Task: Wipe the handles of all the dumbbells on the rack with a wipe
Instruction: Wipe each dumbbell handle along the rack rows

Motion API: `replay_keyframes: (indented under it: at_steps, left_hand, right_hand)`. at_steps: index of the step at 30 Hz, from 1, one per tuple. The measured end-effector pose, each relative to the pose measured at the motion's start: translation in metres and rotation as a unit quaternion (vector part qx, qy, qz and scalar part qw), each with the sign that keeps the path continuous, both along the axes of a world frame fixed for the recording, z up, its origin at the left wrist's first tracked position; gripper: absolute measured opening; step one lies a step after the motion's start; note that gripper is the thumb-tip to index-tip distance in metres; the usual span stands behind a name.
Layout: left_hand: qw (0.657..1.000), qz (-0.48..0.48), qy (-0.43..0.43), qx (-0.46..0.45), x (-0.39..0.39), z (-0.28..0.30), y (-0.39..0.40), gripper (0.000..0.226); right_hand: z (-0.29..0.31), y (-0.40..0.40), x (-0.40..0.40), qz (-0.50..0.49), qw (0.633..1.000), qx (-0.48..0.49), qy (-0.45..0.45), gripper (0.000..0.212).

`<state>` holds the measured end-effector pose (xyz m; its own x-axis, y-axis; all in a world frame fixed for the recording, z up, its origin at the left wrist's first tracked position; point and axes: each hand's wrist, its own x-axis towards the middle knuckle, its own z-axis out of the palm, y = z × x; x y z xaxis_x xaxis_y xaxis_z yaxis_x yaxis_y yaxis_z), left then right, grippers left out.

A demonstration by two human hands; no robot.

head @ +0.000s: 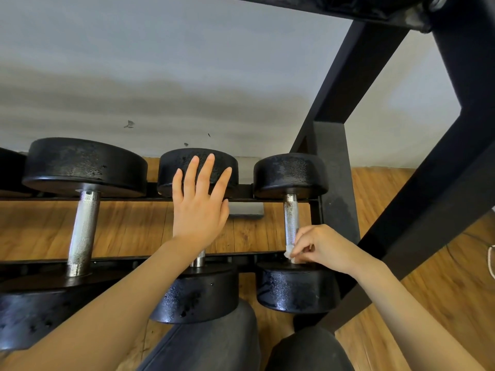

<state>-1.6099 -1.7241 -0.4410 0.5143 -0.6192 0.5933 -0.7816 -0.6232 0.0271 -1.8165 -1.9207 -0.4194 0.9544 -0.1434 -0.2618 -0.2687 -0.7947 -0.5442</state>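
Note:
Three black dumbbells with knurled steel handles lie across the low rack rails. My right hand pinches a small white wipe round the near end of the right dumbbell's handle. My left hand hovers flat, fingers straight, over the middle dumbbell, hiding most of its handle. The left dumbbell's handle is bare and in full view.
Black steel uprights of the rack and a slanted brace stand close on the right. Another rack tier crosses overhead. Wood-look floor lies beneath, a grey wall behind. My knees are just under the dumbbells.

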Motion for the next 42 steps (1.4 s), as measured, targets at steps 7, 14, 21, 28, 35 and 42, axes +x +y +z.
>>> replay_keyframes:
  at_steps: [7, 14, 21, 28, 35, 42]
  left_hand:
    - [1.000, 0.001, 0.003, -0.006, 0.000, 0.000, -0.001, 0.061]
    - [1.000, -0.001, 0.004, -0.004, 0.000, 0.000, 0.000, 0.061]
    - [1.000, -0.001, 0.004, -0.008, -0.001, 0.001, 0.000, 0.062]
    - [1.000, 0.003, 0.007, -0.007, -0.001, 0.001, -0.001, 0.061]
    - [1.000, 0.004, 0.008, -0.005, -0.002, 0.001, 0.000, 0.061]
    - [1.000, 0.006, 0.014, -0.011, -0.003, 0.002, -0.002, 0.060]
  right_hand:
    - [-0.003, 0.014, 0.010, 0.056, 0.996, -0.065, -0.038, 0.008]
    - [-0.002, -0.006, -0.010, 0.013, 1.000, -0.021, -0.009, 0.009]
    - [-0.009, -0.010, -0.008, -0.130, 0.981, 0.061, -0.127, 0.014]
    - [-0.010, -0.004, -0.018, -0.102, 0.990, 0.083, -0.054, 0.016]
    - [-0.010, -0.001, -0.008, -0.210, 0.961, 0.065, -0.167, 0.021]
    - [-0.006, -0.001, -0.017, -0.154, 0.984, 0.085, -0.038, 0.018]
